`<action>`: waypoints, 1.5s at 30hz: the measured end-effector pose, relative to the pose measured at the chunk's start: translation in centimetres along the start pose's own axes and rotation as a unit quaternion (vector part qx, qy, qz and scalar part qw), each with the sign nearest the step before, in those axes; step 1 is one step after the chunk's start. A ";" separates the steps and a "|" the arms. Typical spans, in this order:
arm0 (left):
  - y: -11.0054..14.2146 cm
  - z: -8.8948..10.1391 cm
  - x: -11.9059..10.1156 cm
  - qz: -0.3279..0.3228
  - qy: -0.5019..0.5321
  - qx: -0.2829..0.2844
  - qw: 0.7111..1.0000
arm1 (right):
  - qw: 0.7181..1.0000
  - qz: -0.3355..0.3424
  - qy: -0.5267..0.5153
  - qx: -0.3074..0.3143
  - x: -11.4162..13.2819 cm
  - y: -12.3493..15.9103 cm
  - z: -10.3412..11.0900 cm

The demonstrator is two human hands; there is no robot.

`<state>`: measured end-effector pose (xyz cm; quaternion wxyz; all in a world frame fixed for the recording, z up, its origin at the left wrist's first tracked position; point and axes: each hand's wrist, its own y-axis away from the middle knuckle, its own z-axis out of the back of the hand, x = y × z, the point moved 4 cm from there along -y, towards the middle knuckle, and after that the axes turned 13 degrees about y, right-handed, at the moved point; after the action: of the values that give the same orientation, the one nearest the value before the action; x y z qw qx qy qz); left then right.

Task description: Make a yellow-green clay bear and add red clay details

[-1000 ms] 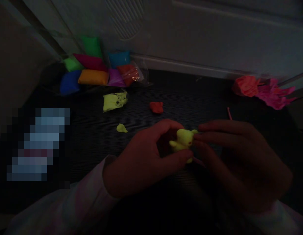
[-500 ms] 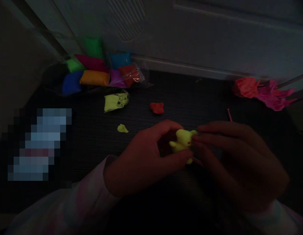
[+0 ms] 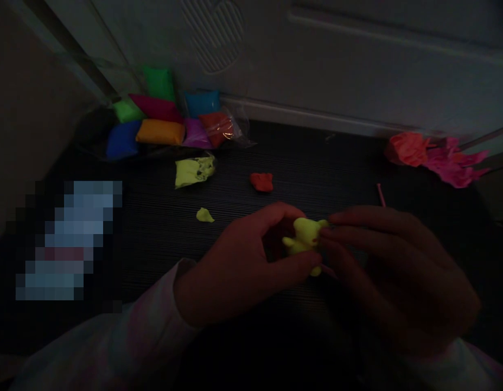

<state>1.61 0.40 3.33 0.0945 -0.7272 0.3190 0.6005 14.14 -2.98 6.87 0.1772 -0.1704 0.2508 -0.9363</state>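
Note:
My left hand (image 3: pixel 235 266) is closed around a small yellow clay figure (image 3: pixel 306 232), thumb across its lower front. The figure has a rounded head, a small ear-like bump and a stubby limb sticking out to the left. A tiny red spot shows on the head's right side. There, the thumb and fingertips of my right hand (image 3: pixel 401 266) come together against the head; anything pinched between them is too small or hidden to make out. Below the figure, a thin pink stick (image 3: pixel 329 270) shows partly, its right end covered by my right hand.
On the dark table (image 3: pixel 316 163) lie a red clay lump (image 3: pixel 261 182), an opened yellow clay packet (image 3: pixel 194 171) and a yellow scrap (image 3: pixel 204 215). Several coloured clay packets (image 3: pixel 159 132) are behind, left. A pixelated bright screen (image 3: pixel 72 239) is left, crumpled pink material (image 3: pixel 450 163) at far right, a pink tool (image 3: pixel 381 194) nearer.
The whole view has shifted slightly, so the table items appear a little lower and to the right. Both hands keep nearly the same grip on and against the yellow clay figure.

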 end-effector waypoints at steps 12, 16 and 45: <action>0.1 0.0 0.0 0.009 -0.007 0.004 1.000 | 1.000 0.004 0.002 0.005 0.1 -0.1 0.2; 0.1 0.0 0.0 0.006 -0.007 0.004 1.000 | 1.000 0.008 -0.005 0.010 0.1 -0.1 0.2; -0.5 0.7 0.5 -0.078 -0.055 -0.065 0.993 | 0.993 -0.082 -0.042 -0.070 -0.6 0.8 -0.5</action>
<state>1.36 1.01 2.55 0.1109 -0.7202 0.2165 0.6497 14.69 -3.12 5.89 0.0975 -0.2418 0.2930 -0.9199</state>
